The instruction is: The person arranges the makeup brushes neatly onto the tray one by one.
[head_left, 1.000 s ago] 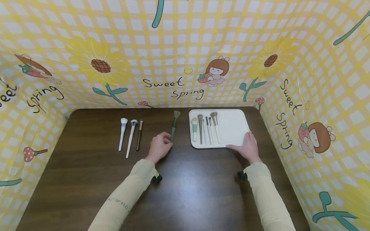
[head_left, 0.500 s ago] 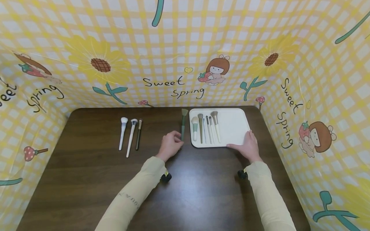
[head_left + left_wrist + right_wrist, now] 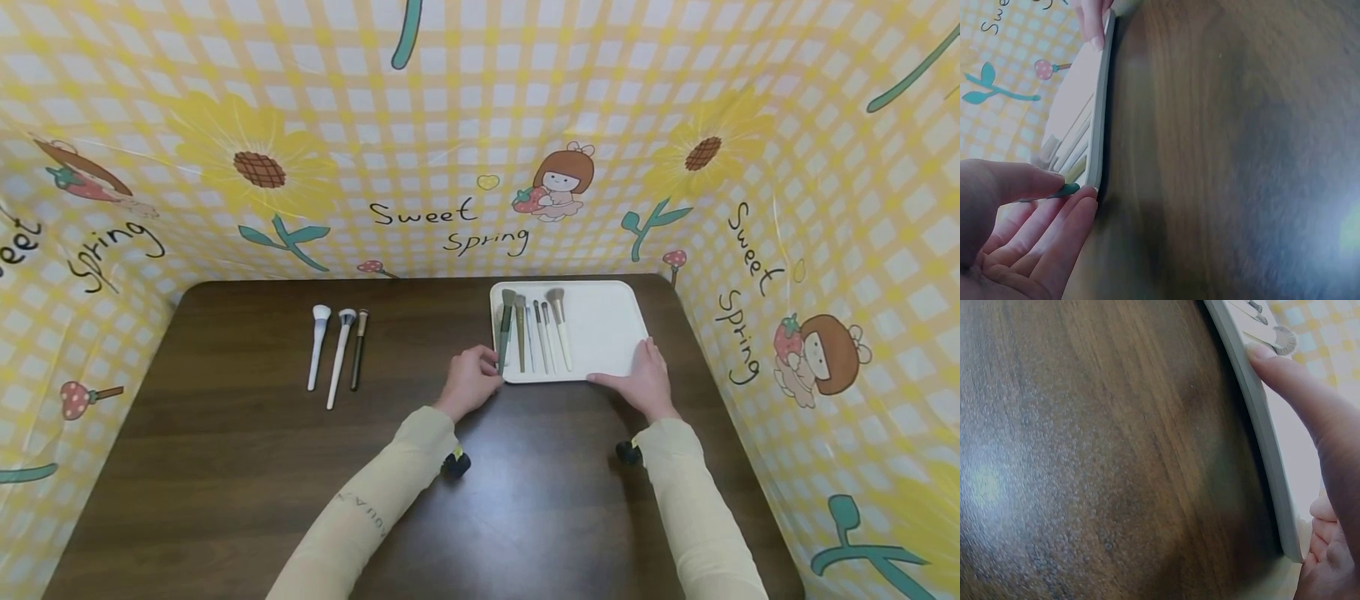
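My left hand (image 3: 472,382) pinches the lower end of a green makeup brush (image 3: 506,321) between thumb and fingers. The brush overlaps the left end of a white tray (image 3: 600,333), bristles pointing away from me. It covers much of a pale-handled brush; I cannot tell whether they touch. In the left wrist view only the handle tip of the green brush (image 3: 1069,189) shows near the tray's rim. My right hand (image 3: 647,385) grips the tray's near right corner, its thumb (image 3: 1266,353) on the front rim and fingers along the right side.
Several brushes (image 3: 543,337) lie side by side in the tray's left half. On the dark wooden table (image 3: 225,467), further left, lie a white-and-blue brush (image 3: 318,346), a white-handled brush (image 3: 341,358) and a dark-handled brush (image 3: 359,350). A patterned cloth (image 3: 420,150) surrounds the table.
My left hand has carried the green brush rightward from the bare table to over the tray's left end. The right hand stays at the tray's corner.
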The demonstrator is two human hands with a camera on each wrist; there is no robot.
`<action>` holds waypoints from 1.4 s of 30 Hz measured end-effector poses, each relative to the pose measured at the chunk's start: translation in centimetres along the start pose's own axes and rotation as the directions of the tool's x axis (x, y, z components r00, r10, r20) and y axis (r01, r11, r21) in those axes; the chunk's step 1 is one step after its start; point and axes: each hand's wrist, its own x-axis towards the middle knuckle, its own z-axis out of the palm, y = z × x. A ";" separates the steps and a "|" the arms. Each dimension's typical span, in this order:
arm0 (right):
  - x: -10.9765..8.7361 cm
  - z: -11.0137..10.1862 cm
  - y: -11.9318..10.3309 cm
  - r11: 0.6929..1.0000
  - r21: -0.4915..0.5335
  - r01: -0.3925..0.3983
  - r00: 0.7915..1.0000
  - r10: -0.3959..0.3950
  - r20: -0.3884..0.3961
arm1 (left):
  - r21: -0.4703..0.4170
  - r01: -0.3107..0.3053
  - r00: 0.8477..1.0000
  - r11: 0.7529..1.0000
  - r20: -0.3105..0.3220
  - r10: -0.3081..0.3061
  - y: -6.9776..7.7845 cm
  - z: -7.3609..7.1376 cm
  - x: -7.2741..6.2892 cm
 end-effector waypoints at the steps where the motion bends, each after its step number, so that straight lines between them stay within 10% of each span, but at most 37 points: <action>1: 0.0 0.0 0.0 1.000 -0.001 -0.001 1.000 0.001 -0.002 | -0.003 0.000 1.000 1.000 0.003 0.000 0.0 0.2 0.0; 42: 0.1 0.0 0.2 1.000 0.000 0.005 1.000 -0.005 -0.002 | -0.272 0.105 0.987 0.957 0.144 -0.067 3.6 4.6 0.5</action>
